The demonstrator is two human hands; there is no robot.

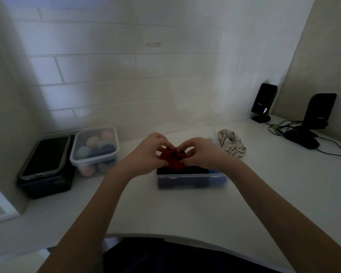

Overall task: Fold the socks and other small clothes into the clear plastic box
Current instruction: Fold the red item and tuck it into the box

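The left hand [149,152] and the right hand [202,152] both pinch one small crumpled dark red cloth [172,157], held between them just above the near half of the clear rectangular plastic box [191,177]. Inside that box lie dark folded pieces, black and blue; their number cannot be told. Just right of the box, behind the right hand, one bunched cream cloth with dark wavy stripes [232,143] rests on the white bench [185,211]. To the left stands a second clear plastic tub with a lid [95,150], holding pastel balls, at least six showing, and beside it one black container with a dark grey-rimmed lid [46,164]. At the far right are two black speakers [264,101], one black computer mouse [301,138] and tangled black cables [280,128]. The bench has a curved front edge and sits in a dim corner against a white tiled wall [126,66]
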